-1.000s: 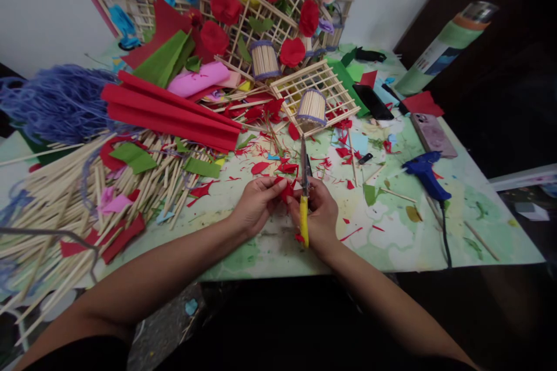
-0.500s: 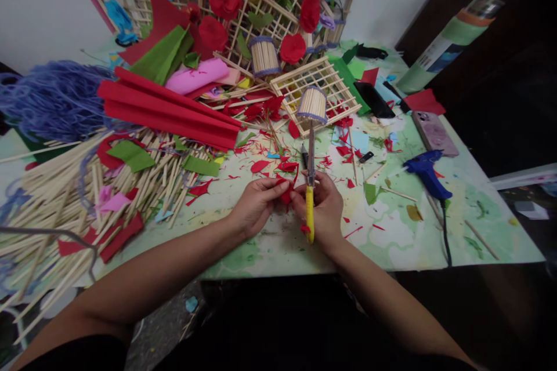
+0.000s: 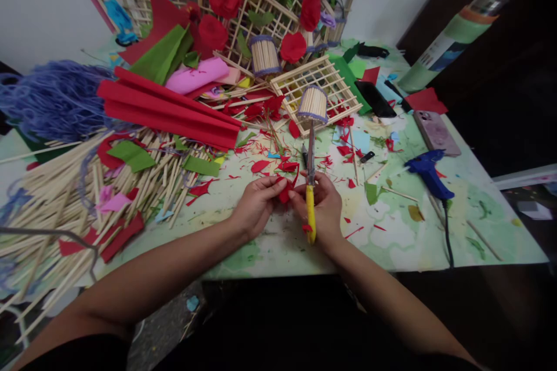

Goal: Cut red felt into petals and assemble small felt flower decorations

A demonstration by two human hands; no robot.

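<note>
Left hand (image 3: 256,207): thumb and fingers pinching red paper (image 3: 285,190), held low over table (image 3: 383,243) near its front edge. Right hand (image 3: 321,207): fingertips closed at same paper's right side; scissors (image 3: 310,197), yellow-handled, lodged in hand, blades pointing away from body. Beyond blade tips: stick lattice (image 3: 343,84) bearing small stick basket (image 3: 313,103). Left: sticks (image 3: 56,197), strewn, partly under red roll (image 3: 169,113). Right: blue glue gun (image 3: 429,173), phone (image 3: 435,132) just beside.

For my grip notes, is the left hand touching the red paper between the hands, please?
Touching: the head view shows the left hand pinching the red paper at its fingertips.
</note>
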